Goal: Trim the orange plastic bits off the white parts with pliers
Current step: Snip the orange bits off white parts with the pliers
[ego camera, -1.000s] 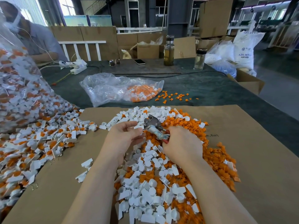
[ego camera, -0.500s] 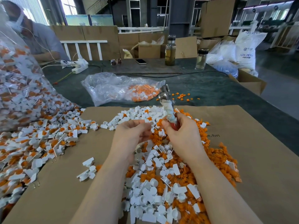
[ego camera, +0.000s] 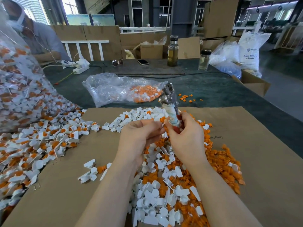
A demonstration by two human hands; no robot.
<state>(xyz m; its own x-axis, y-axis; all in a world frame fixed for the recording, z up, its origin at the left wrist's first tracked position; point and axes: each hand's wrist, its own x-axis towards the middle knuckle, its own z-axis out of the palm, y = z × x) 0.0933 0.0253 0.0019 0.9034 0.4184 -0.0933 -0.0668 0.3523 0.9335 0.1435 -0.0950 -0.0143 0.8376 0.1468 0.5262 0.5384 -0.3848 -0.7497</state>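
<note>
The right hand [ego camera: 185,136] is wrapped around the handles of the pliers [ego camera: 170,104], which stand nearly upright with the metal head pointing away, above the far edge of the cardboard sheet [ego camera: 246,161]. The handles look bound in pale cloth, with a red grip showing under the fingers. The left hand [ego camera: 139,136] is just beside it, fingers curled and pinching something small at the tips; what it is cannot be told, since the fingers hide it.

Beneath both hands lies a mixed pile of white parts [ego camera: 157,202] and cut orange bits [ego camera: 218,161], the orange ones gathered mostly on the right. On the left a second heap of untrimmed parts [ego camera: 41,145], white with orange still attached, spills from a big clear bag [ego camera: 21,89]. Farther off on the green table [ego camera: 221,94] rests a smaller plastic bag [ego camera: 123,89] holding orange bits, with a few loose ones scattered right of it. At the far side stand two bottles [ego camera: 172,51] and a phone [ego camera: 143,62].
</note>
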